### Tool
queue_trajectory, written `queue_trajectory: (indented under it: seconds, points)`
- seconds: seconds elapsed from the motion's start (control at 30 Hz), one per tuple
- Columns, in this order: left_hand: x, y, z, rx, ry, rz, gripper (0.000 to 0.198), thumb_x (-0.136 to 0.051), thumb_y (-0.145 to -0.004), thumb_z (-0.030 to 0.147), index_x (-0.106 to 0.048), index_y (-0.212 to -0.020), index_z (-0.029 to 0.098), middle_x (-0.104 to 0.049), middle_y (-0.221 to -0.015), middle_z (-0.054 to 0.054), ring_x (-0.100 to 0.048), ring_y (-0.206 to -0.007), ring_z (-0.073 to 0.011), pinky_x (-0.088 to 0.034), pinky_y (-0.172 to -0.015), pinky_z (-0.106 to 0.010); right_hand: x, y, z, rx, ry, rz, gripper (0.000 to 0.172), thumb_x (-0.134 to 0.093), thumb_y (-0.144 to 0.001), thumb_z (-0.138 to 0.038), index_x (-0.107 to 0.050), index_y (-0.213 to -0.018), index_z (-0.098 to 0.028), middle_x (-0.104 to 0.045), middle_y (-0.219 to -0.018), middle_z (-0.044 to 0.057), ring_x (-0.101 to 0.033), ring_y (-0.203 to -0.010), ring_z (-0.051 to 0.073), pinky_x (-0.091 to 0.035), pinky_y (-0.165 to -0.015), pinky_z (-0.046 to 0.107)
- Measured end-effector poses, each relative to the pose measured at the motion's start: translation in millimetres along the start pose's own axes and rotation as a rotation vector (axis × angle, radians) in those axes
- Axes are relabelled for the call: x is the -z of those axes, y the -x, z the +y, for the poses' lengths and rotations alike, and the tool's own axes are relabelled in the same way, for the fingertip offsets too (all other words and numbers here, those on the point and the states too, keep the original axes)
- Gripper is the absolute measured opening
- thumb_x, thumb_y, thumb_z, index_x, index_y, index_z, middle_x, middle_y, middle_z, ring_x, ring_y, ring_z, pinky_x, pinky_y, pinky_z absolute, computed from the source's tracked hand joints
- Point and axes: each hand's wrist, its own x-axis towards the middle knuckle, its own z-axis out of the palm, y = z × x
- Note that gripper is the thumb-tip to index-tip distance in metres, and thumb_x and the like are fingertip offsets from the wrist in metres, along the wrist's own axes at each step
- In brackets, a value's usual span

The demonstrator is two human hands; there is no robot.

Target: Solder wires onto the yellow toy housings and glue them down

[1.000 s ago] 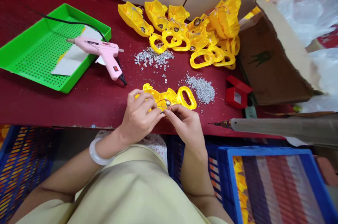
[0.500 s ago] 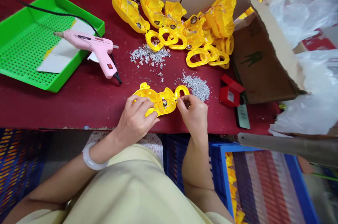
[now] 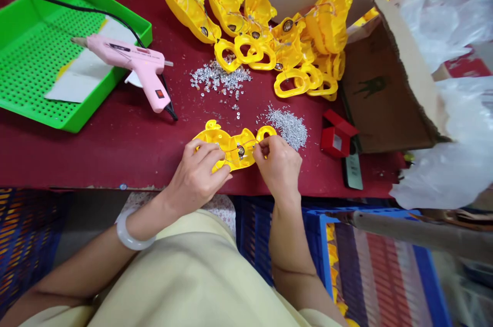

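A yellow plastic toy shell half (image 3: 242, 159) lies open side up at the table's front edge, with a round metal part and thin reddish wires inside. My left hand (image 3: 200, 170) is closed over the shell's left end, fingers curled on its rim. At the other end, my right hand (image 3: 280, 162) pinches a thin wire (image 3: 246, 142) between thumb and forefinger, just above the shell. Beyond those fingers shows the shell's yellow loop handle (image 3: 265, 132), partly covered by my hand.
A pink glue gun (image 3: 131, 62) rests on a green perforated tray (image 3: 111, 106). Small clear pieces (image 3: 219, 79) and silvery screws (image 3: 290, 129) lie in heaps. More wired yellow shells (image 3: 227, 8) stand behind. A red box (image 3: 337, 134) and a cardboard box (image 3: 379, 80) are at right.
My right hand has shifted slightly left and lifted the wire off the shell near the handle. My left hand keeps its place on the shell. The view has moved a little.
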Motion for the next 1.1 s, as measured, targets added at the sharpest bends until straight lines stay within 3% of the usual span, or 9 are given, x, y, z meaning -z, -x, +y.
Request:
queue_trajectory:
  seconds: [0.1,0.33,0.6,0.73,0.97,1.1]
  points:
    - [-1.0,1.0,0.1,-0.001,-0.004,0.006,0.011,-0.062,-0.088,0.022,-0.067,-0.081,0.016,-0.068,-0.093,-0.007,-0.061,-0.099,-0.0236,-0.04,-0.092,-0.042,0.5,0.5,-1.0,0.043,0.041,0.002,0.011,-0.055,-0.081,-0.025,-0.057,-0.073,-0.019,-0.067,-0.074,0.004,-0.055,-0.061,0.014,-0.027,-0.054,0.027]
    - [-1.6,2.4,-0.2,-0.004,-0.014,-0.002,0.013,-0.059,-0.09,0.022,-0.065,-0.079,0.017,-0.068,-0.093,-0.005,-0.061,-0.1,-0.0221,-0.04,-0.093,-0.041,-0.3,2.5,-2.4,-0.006,0.011,0.042,0.011,-0.055,-0.079,-0.027,-0.057,-0.072,-0.019,-0.067,-0.072,0.004,-0.055,-0.058,0.014,-0.029,-0.054,0.027]
    - [-1.1,2.2,0.0,-0.007,0.018,0.006,0.009,-0.062,-0.087,0.018,-0.066,-0.079,0.015,-0.068,-0.092,-0.008,-0.062,-0.1,-0.0237,-0.04,-0.091,-0.043,2.2,1.0,5.7,-0.158,-0.343,-0.066,0.016,-0.061,-0.077,-0.035,-0.062,-0.072,-0.019,-0.065,-0.065,0.001,-0.054,-0.054,0.013,-0.041,-0.058,0.027]
    - [-0.9,2.6,0.0,-0.006,0.017,-0.001,0.011,-0.061,-0.088,0.019,-0.066,-0.079,0.015,-0.068,-0.092,-0.007,-0.062,-0.1,-0.0237,-0.04,-0.091,-0.042,2.5,1.6,6.5,-0.16,-0.454,-0.08,0.016,-0.06,-0.077,-0.035,-0.061,-0.071,-0.019,-0.064,-0.064,0.0,-0.052,-0.052,0.012,-0.042,-0.056,0.027]
    - [-1.2,2.7,0.4,-0.006,-0.016,-0.012,0.014,-0.059,-0.09,0.021,-0.065,-0.078,0.017,-0.069,-0.093,-0.006,-0.062,-0.099,-0.0225,-0.04,-0.092,-0.041,-2.3,2.1,0.4,-0.019,-0.146,0.004,0.009,-0.056,-0.076,-0.026,-0.057,-0.071,-0.02,-0.065,-0.069,0.004,-0.054,-0.058,0.014,-0.038,-0.058,0.028]
    - [-1.9,1.6,-0.4,-0.012,-0.002,0.004,0.012,-0.061,-0.089,0.022,-0.066,-0.079,0.016,-0.069,-0.092,-0.006,-0.062,-0.098,-0.0224,-0.04,-0.091,-0.041,-2.3,-2.8,-1.8,0.002,-0.07,-0.053,0.009,-0.056,-0.078,-0.026,-0.057,-0.072,-0.02,-0.065,-0.069,0.004,-0.054,-0.059,0.015,-0.033,-0.057,0.027]
